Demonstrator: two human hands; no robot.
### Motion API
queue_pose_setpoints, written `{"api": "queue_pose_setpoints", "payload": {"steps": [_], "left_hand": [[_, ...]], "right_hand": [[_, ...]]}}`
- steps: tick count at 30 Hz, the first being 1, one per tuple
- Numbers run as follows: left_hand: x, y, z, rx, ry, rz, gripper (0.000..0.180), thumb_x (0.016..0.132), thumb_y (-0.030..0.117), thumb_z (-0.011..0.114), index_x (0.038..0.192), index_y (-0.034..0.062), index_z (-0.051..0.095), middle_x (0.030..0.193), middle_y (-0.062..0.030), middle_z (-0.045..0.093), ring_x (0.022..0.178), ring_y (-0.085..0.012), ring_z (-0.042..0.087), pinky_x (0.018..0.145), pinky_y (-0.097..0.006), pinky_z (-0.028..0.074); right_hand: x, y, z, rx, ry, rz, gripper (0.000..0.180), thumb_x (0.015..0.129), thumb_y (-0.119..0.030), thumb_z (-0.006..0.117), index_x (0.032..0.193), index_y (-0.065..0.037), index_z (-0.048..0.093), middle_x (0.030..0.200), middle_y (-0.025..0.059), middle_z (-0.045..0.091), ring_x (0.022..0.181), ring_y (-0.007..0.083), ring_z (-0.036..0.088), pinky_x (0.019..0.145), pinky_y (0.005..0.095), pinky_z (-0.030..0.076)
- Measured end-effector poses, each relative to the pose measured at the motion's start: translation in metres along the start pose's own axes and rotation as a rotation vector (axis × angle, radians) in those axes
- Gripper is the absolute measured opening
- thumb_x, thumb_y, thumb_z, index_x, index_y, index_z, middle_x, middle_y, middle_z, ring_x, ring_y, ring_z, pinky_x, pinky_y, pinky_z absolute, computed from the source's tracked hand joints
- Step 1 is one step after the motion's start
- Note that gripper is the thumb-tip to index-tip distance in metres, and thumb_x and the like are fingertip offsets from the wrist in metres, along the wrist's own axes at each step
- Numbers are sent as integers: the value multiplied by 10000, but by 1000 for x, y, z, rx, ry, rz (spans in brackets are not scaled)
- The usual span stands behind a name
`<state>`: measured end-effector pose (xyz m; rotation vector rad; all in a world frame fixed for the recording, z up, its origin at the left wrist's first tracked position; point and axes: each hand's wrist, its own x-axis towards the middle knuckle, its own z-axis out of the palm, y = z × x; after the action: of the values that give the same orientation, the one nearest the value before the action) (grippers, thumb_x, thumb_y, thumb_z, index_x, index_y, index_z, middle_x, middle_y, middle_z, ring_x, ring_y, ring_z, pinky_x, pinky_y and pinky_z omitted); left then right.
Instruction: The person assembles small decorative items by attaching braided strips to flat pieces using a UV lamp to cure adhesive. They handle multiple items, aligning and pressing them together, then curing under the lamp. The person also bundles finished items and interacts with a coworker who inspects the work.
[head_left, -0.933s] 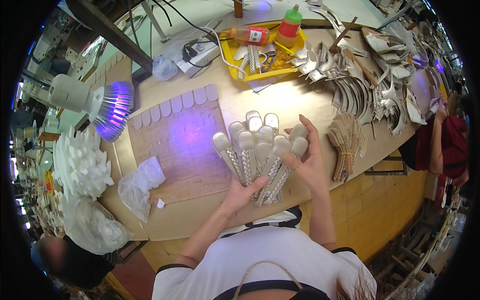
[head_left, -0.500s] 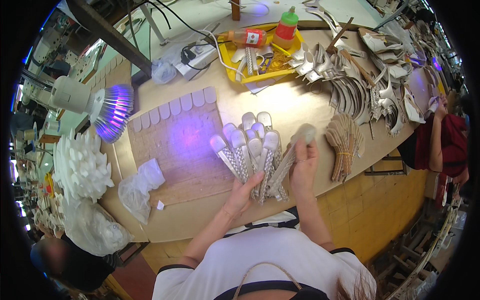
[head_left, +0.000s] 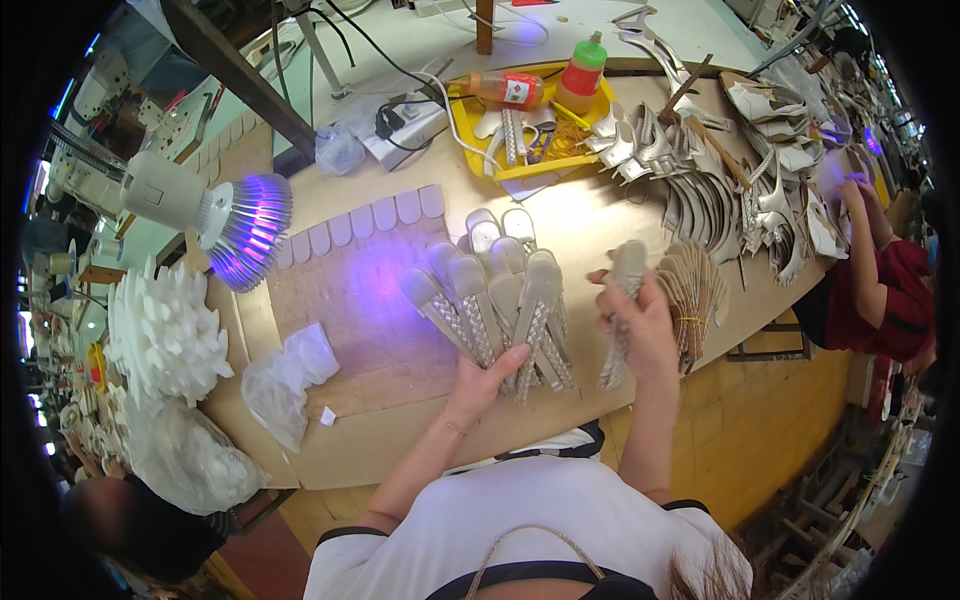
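Observation:
My left hand (head_left: 478, 388) is closed around the lower ends of a fanned bunch of silvery braided straps (head_left: 478, 290), whose rounded pale tips point away from me. To its right, my right hand (head_left: 648, 328) grips a braided strap (head_left: 630, 262) held upright, apart from the bunch; whether it is one strap or a few layered together I cannot tell. Just beyond that hand lies a fanned bundle of beige rounded pieces (head_left: 690, 290) tied with a band, partly hidden by the hand.
A row of rounded pieces (head_left: 385, 212) lies on a worn board (head_left: 350, 320) under a purple-lit lamp (head_left: 245, 232). A yellow tray (head_left: 480, 160) holds bottles and bits. Shoe uppers (head_left: 700, 200) pile at right. Plastic bags (head_left: 285, 385) and white pieces (head_left: 165, 335) sit left.
My right hand has moved right with its strap, away from the bunch and toward the banded bundle. The left hand keeps its hold, and the bunch tilts slightly left.

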<state>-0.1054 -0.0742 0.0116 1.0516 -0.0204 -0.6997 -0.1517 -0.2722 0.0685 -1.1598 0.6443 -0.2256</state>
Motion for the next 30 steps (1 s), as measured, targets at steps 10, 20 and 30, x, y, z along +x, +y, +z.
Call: {"api": "queue_pose_setpoints", "payload": {"steps": [10,20,30], "left_hand": [[-1,12,4,442,-74,286,472,842,84,673,1252,-4,457,1181,-87,558,1071,-154,536,920,-318,447],[1,3,-14,103,46,53,464,874,125,634,1275,1,436,1181,-88,557,1060,-154,535,906,-306,441],[-8,18,-26,161,-160,-160,568,807,114,636,1317,6,413,1212,-96,534,1118,-181,511,960,-347,415]], "right_hand": [[3,28,46,-152,-215,-109,734,678,-158,832,1281,-21,436,1198,77,511,1098,159,502,944,321,423],[3,30,28,111,-32,100,454,751,-64,733,1139,-4,505,1130,96,563,931,151,590,770,279,502],[-1,40,25,188,-163,110,555,794,-214,761,1226,-18,473,1166,65,563,1061,163,540,913,309,453]]}}
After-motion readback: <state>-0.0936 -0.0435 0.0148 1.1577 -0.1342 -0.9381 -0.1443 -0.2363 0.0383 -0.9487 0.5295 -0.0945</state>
